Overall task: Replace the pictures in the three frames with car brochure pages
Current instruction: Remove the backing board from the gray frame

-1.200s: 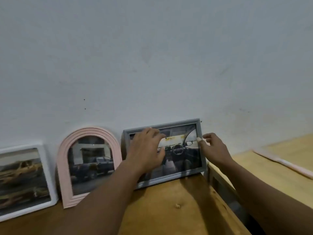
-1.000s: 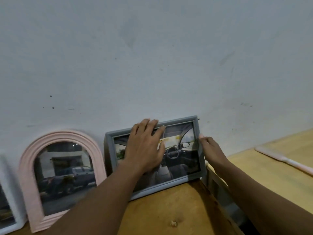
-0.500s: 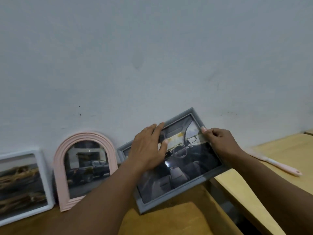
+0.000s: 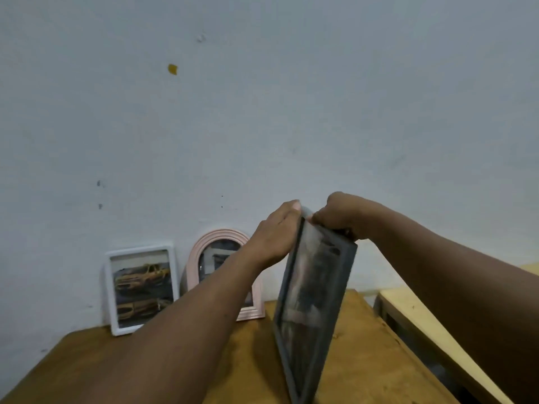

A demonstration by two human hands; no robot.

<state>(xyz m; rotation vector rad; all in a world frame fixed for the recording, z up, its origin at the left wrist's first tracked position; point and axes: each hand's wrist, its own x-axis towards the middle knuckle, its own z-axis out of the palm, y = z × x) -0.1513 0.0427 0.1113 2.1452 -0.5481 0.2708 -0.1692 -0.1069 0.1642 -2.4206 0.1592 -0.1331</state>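
Now the grey frame (image 4: 313, 287) is lifted off the wall (image 4: 262, 112), clasped at twelve o'clock by the right hand (image 4: 335, 217), braced by the flat left hand (image 4: 274, 237), presumably for reopening.

You're working in dim, flat light, with a cool grey-blue cast over the wall (image 4: 291, 97). The grey frame (image 4: 313, 301) smears with motion blur, its picture unreadable; everything looks soft.

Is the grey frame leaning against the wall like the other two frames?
No, the left hand and right hand hold the grey frame on end, away from the wall, where only the white frame and pink frame lean.
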